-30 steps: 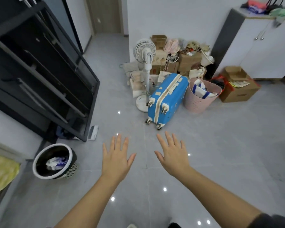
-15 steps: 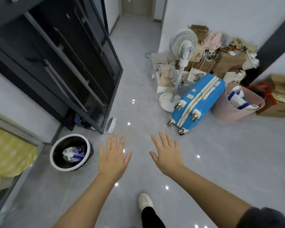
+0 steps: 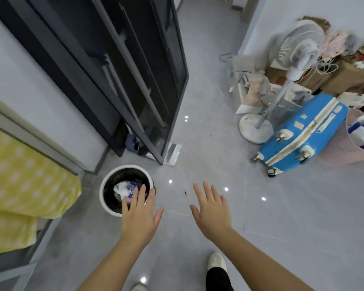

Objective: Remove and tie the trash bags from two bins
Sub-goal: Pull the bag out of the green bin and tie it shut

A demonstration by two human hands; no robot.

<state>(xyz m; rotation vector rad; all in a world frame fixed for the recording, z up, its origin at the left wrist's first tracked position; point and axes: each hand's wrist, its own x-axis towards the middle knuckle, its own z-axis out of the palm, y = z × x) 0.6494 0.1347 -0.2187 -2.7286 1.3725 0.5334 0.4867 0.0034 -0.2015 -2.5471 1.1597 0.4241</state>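
Note:
A small round bin with a white rim (image 3: 105, 193) stands on the grey floor at the lower left, lined with a black trash bag (image 3: 119, 177) that holds white and purple litter (image 3: 125, 189). My left hand (image 3: 139, 215) is open with fingers spread, and its fingertips overlap the bin's near right edge in the view; it holds nothing. My right hand (image 3: 211, 213) is also open, palm down over the bare floor to the right of the bin. Only one bin is in view.
A black glass-door cabinet (image 3: 118, 66) leans at the left beside the bin. A yellow dotted cloth (image 3: 23, 185) lies at the far left. A white standing fan (image 3: 282, 85), a blue suitcase (image 3: 301, 131), a pink basket (image 3: 349, 148) and cardboard boxes crowd the right.
The view has swung left and closer to the bin. My left hand now reaches over the bin's edge; both hands stay open and empty. A foot has stepped forward.

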